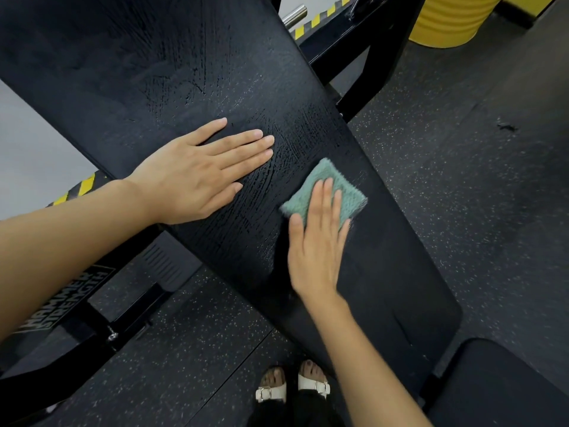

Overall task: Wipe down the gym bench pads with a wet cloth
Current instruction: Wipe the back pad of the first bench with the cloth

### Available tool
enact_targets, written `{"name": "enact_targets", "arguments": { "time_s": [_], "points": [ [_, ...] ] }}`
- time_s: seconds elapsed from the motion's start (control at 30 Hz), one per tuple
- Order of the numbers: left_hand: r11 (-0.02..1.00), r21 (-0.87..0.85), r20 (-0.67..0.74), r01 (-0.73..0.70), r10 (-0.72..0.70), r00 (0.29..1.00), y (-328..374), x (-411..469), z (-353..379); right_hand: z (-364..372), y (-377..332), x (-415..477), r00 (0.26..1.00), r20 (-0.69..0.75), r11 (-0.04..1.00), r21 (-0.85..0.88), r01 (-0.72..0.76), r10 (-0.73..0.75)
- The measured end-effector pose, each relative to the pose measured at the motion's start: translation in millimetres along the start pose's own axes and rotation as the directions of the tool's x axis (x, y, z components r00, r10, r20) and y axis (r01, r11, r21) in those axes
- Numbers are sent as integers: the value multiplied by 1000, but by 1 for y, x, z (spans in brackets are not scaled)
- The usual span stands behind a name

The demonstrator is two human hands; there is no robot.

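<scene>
Bench pad point(172, 75), long and black, runs diagonally across the view, its upper stretch streaked wet. Left hand point(197, 174) lies flat with straight fingers, likely bracing the person. Right hand point(317, 251), slightly blurred, presses straight fingers onto a green cloth point(326, 186) near the pad's right edge. Dry-looking surface lies open toward the near end, beside a smaller seat pad point(498, 386).

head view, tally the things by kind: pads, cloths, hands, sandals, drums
black padded bench pads: 2
teal fluffy cloth: 1
bare hands, left hand and right hand: 2
white buckled sandals: 2
yellow ribbed metal drum: 1
total: 8
</scene>
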State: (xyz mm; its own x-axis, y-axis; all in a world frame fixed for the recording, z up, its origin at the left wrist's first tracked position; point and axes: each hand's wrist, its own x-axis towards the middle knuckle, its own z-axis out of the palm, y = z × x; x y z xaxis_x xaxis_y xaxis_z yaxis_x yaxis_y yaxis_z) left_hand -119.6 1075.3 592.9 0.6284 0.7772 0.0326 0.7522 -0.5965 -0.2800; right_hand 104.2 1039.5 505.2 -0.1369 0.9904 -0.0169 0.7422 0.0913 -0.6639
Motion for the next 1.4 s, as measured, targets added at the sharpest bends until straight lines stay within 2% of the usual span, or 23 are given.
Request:
{"name": "enact_targets", "arguments": {
  "time_s": [0.1, 0.2, 0.43, 0.6, 0.73, 0.9, 1.0, 1.17, 1.4],
  "points": [
    [1000, -4, -1, 2, -2, 1000, 1, 0, 0, -7, 1, 28, 997, -30, 997, 35, -75, 76],
    [1000, 2, -3, 6, -6, 1000, 2, 1, 0, -8, -5, 19, 997, -13, 997, 29, -73, 74],
    [1000, 15, 6, 15, -15, 1000, 4, 0, -1, 15, -9, -102, 989, 131, 996, -40, 76, -70],
    [1000, 5, -5, 20, -20, 1000, 6, 1, -2, 25, -4, -143, 983, 169, 996, -40, 76, -68],
    [999, 1, -19, 44, -44, 999, 11, 1, -1, 15, 7, -119, 988, 150, 1000, 6, 30, -31],
    [998, -2, -15, 60, -60, 998, 16, 1, 1, -8, 35, -33, 994, 27, 993, 51, -105, 103],
    [998, -12, -5, 57, -57, 998, 22, 2, 1, -22, 50, 8, 989, 23, 987, 59, -148, 146],
    [1000, -9, 8, 30, -30, 1000, 38, 7, 8, -23, 50, -5, 994, 52, 995, 35, -98, 96],
    [999, -25, 16, 20, -20, 1000, 45, 14, 11, 2, 34, -115, 987, 155, 999, -11, 31, -29]
  ]
}}
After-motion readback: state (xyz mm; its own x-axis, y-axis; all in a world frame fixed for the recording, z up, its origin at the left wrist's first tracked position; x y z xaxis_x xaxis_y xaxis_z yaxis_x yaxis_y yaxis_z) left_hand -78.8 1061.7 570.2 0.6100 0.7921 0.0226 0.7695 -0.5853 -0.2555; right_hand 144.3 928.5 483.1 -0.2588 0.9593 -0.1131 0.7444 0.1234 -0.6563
